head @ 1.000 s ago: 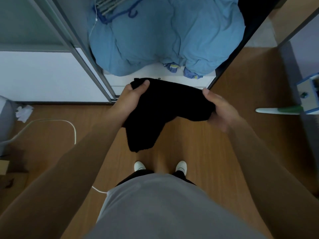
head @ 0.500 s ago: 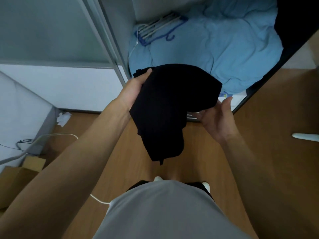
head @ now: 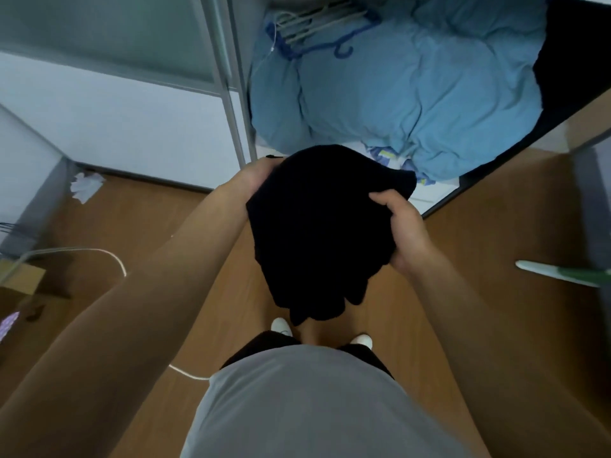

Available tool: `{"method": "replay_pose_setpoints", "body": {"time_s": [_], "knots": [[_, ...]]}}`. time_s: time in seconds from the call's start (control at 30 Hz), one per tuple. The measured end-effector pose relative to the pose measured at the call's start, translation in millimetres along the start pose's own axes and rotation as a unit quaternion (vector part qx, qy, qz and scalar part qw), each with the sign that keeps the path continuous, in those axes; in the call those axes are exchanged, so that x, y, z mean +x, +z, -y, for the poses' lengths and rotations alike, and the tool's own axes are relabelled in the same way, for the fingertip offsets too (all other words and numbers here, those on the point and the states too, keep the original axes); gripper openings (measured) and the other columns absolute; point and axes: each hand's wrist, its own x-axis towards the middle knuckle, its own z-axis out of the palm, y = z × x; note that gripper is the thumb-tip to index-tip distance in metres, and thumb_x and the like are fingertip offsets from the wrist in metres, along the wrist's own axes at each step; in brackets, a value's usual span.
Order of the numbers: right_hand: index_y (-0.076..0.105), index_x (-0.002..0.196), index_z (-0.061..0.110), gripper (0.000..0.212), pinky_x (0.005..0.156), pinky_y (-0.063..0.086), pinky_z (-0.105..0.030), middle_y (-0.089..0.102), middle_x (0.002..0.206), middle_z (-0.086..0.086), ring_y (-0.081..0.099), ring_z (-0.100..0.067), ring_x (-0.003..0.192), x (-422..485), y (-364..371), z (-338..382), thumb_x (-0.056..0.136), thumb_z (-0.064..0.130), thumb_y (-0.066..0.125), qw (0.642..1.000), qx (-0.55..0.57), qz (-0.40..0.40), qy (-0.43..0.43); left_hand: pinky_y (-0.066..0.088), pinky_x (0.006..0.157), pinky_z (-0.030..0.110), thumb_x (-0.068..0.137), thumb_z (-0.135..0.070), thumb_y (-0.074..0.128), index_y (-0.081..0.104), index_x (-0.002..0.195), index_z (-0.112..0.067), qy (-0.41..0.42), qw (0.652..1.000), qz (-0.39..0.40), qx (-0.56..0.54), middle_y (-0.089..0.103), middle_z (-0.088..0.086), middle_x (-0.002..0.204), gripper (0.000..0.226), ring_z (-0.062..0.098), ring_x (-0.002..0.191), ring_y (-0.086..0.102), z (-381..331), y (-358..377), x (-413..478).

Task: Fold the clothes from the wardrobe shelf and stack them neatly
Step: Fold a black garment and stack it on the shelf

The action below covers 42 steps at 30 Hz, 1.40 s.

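A black garment [head: 317, 226] hangs bunched in the air in front of me, over the wooden floor. My left hand [head: 254, 176] holds its upper left edge, with the fingers mostly hidden behind the cloth. My right hand [head: 401, 226] grips its right side, fingers curled over the top of the fabric. The garment's lower end droops toward my feet. Just beyond it is the open wardrobe shelf [head: 433, 196], white at its front lip, filled by a big light-blue duvet [head: 413, 87].
Plastic hangers [head: 317, 28] lie on the duvet at the back. A metal sliding-door frame [head: 231, 104] stands left of the shelf. A white cable [head: 109, 256] curls on the floor at left, near a cardboard box [head: 23, 279] and crumpled paper [head: 86, 186]. A white-green handle [head: 562, 276] juts in at right.
The garment has been gathered from a spread-out hold into a bunched bundle. My right hand moved from under its right edge to gripping over it. The view tilted up, then back down.
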Motion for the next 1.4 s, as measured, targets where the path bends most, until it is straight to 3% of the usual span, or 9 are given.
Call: {"method": "replay_pose_setpoints", "body": {"time_s": [0.1,0.37,0.5,0.6,0.73,0.93,1.13,1.27,1.4], "knots": [[0.081,0.08,0.016,0.024,0.064,0.055,-0.027,0.07,0.083,-0.003,0.069,-0.02,0.07,-2,-9,7,0.078,0.033,0.064,0.999,0.028,-0.01,0.046,0.057,0.086,0.029,0.095,-0.03,0.064,0.072,0.097,-0.014,-0.006,1.0,-0.004,0.025,0.078,0.003,0.089,0.018,0.02,0.092,0.074,9,-3,2],[0.081,0.099,0.021,0.027,0.082,0.059,-0.027,0.076,0.109,-0.003,0.073,-0.016,0.101,-2,-15,0,0.079,0.039,0.074,0.996,-0.004,0.071,0.061,0.053,0.067,0.018,0.091,-0.048,0.066,0.068,0.107,-0.022,0.059,0.996,0.01,0.072,0.076,-0.005,0.093,0.03,0.008,0.078,0.074,-12,20,-9],[0.073,0.106,0.013,0.071,0.074,0.059,-0.024,0.078,0.102,-0.002,0.075,-0.015,0.095,0,4,-8,0.049,0.048,0.096,0.989,-0.124,0.013,0.08,0.05,0.087,0.026,0.096,-0.049,0.059,0.063,0.125,-0.02,0.103,0.981,0.008,0.162,0.07,-0.004,0.11,0.042,0.012,0.097,0.068,-27,39,-13],[0.074,0.107,0.01,0.063,0.073,0.059,-0.027,0.079,0.098,-0.005,0.076,-0.019,0.091,3,13,-6,0.054,0.037,0.094,0.993,-0.103,-0.017,0.06,0.048,0.103,0.032,0.095,-0.054,0.057,0.058,0.135,-0.016,0.127,0.977,0.002,0.172,0.068,0.001,0.121,0.055,0.016,0.106,0.066,-33,50,-14],[0.072,0.112,0.008,0.048,0.074,0.06,-0.031,0.077,0.104,-0.01,0.075,-0.025,0.095,4,6,6,0.069,0.022,0.087,0.998,0.02,-0.035,0.041,0.048,0.106,0.033,0.088,-0.065,0.063,0.061,0.136,-0.018,0.062,0.976,0.208,-0.011,0.066,0.007,0.133,0.068,0.022,0.123,0.063,-18,36,-4],[0.071,0.109,0.012,0.034,0.082,0.06,-0.038,0.078,0.103,-0.008,0.075,-0.024,0.095,2,-12,31,0.078,0.022,0.081,0.995,0.067,-0.068,0.023,0.053,0.092,0.024,0.091,-0.055,0.063,0.064,0.129,-0.025,0.045,0.928,0.369,0.025,0.071,-0.003,0.123,0.049,0.014,0.116,0.066,44,17,10],[0.077,0.099,0.014,0.022,0.065,0.061,-0.033,0.078,0.098,-0.007,0.076,-0.023,0.088,10,-36,53,0.078,0.023,0.075,0.996,0.011,-0.062,0.071,0.052,0.06,0.025,0.065,0.0,0.057,0.074,0.064,-0.022,0.03,0.969,0.246,0.026,0.069,-0.004,0.067,0.027,0.01,0.065,0.068,31,54,20],[0.073,0.116,0.021,0.043,0.073,0.061,-0.032,0.074,0.117,-0.002,0.073,-0.021,0.104,27,-63,66,0.079,0.042,0.081,0.996,0.063,-0.043,0.056,0.056,0.067,0.033,0.07,0.005,0.05,0.069,0.096,-0.004,0.038,0.989,0.14,-0.02,0.073,0.003,0.077,0.034,0.019,0.076,0.071,15,72,29],[0.069,0.118,0.02,0.036,0.084,0.058,-0.029,0.075,0.114,0.001,0.072,-0.018,0.103,40,-87,64,0.087,0.037,0.075,0.99,-0.122,0.007,0.075,0.058,0.071,0.033,0.076,0.01,0.047,0.067,0.107,-0.003,0.075,0.99,0.1,-0.058,0.074,0.007,0.086,0.04,0.023,0.085,0.073,-14,82,39]]}}
